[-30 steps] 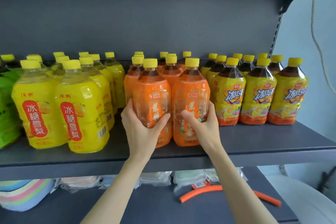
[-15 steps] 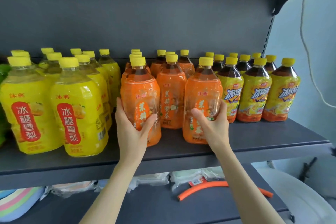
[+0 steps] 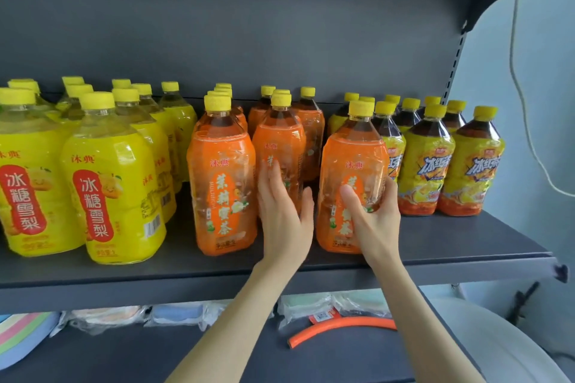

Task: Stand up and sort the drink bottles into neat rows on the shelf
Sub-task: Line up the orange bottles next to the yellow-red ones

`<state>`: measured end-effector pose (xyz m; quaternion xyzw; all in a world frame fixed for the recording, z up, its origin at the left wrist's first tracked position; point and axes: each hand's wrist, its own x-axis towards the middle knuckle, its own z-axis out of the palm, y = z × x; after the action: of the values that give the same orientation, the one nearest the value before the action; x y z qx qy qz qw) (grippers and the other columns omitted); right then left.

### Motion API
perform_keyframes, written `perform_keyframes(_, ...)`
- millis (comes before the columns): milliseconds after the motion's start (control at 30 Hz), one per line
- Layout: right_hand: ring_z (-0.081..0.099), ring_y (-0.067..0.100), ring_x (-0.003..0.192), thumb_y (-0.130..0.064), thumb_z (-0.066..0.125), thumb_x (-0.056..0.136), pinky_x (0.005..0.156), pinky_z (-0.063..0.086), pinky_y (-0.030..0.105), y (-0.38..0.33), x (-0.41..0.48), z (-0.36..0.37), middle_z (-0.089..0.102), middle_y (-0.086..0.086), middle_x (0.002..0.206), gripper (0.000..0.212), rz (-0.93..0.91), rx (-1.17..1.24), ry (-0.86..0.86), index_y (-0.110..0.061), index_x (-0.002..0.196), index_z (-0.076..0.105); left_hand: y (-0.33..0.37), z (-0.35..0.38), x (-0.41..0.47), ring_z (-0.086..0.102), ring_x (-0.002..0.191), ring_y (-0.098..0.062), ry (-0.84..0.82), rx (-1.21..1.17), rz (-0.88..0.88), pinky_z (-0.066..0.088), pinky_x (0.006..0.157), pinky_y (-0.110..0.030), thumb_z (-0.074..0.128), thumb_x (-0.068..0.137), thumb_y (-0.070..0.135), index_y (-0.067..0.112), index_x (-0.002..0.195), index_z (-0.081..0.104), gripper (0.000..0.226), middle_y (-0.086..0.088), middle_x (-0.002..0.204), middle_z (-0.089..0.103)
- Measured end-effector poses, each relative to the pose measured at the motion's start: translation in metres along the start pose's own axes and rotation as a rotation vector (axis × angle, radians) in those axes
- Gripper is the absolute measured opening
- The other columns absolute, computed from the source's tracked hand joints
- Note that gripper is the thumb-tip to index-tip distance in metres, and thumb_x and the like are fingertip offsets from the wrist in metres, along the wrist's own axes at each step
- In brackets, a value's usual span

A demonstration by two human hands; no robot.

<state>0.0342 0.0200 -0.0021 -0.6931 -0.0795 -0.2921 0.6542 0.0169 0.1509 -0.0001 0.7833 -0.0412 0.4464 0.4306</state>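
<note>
Firmly, right hand point(image 3: 375, 222) grips a nearly full orange bottle point(image 3: 353, 154).

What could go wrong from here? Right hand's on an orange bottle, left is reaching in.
1. The right hand grips the front orange-labelled plastic bottle low on its body, near the grey metal shelf edge; it might tip forward and fall.
2. That bottle sits tight against the yellow-labelled dark tea bottles; a sideways slide could knock them askew.
3. The open left hand reaches past the other front orange bottle; the wrist may nudge it.
</note>
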Motion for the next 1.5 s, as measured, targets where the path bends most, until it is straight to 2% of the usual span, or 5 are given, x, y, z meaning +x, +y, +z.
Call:
perform_keyframes(133, 0.063, -0.011, 0.090, -0.065, 0.070, 0.060, 0.066, 0.052, 0.009, 0.003, 0.011, -0.022, 0.063, -0.021, 0.103, 0.078, -0.001, 0.014, -0.032, -0.027, 0.123, 0.045, 0.001, 0.024, 0.015, 0.006, 0.146, -0.030, 0.052, 0.068, -0.211, 0.014, 0.117, -0.047, 0.049, 0.096, 0.031, 0.010, 0.151, 0.004, 0.073, -0.016, 0.159, 0.003)
perform_keyframes(300, 0.062, -0.014, 0.088, -0.055, 0.069, 0.067, 0.062, 0.050, 0.006, 0.011, 0.023, -0.041, 0.059, -0.024, 0.104, 0.072, -0.004, 0.011, -0.084, -0.026, 0.127, 0.041, 0.000, 0.035, 0.023, 0.019, 0.140, -0.035, 0.119, 0.215, -0.327, 0.023, 0.111, -0.052, 0.050, 0.094, 0.041, 0.007, 0.151, 0.005, 0.080, -0.019, 0.153, 0.018)
perform_keyframes(633, 0.065, -0.007, 0.092, -0.070, 0.064, 0.057, 0.070, 0.054, 0.014, 0.014, 0.034, -0.052, 0.063, -0.021, 0.103, 0.080, -0.045, -0.011, -0.102, -0.026, 0.121, 0.044, -0.011, 0.032, 0.037, 0.037, 0.129, -0.031, 0.063, -0.007, -0.349, 0.036, 0.106, -0.046, 0.073, 0.076, 0.047, 0.009, 0.140, 0.026, 0.088, -0.015, 0.139, 0.037)
perform_keyframes(1000, 0.062, -0.013, 0.093, -0.069, 0.063, 0.061, 0.069, 0.051, 0.007, 0.019, 0.036, -0.053, 0.060, -0.022, 0.106, 0.078, -0.075, -0.037, -0.079, -0.026, 0.122, 0.042, -0.009, 0.059, 0.054, 0.033, 0.135, -0.029, -0.201, -0.036, -0.351, 0.031, 0.109, -0.044, 0.067, 0.077, 0.057, 0.016, 0.143, 0.035, 0.084, -0.009, 0.144, 0.033)
perform_keyframes(1500, 0.062, -0.013, 0.093, -0.070, 0.061, 0.060, 0.068, 0.051, 0.007, 0.019, 0.036, -0.052, 0.059, -0.024, 0.108, 0.079, -0.067, -0.038, -0.083, -0.028, 0.123, 0.041, -0.018, 0.063, 0.068, 0.037, 0.129, -0.030, -0.098, 0.093, -0.329, 0.035, 0.106, -0.041, 0.069, 0.078, 0.053, 0.008, 0.130, 0.045, 0.072, -0.014, 0.134, 0.039)
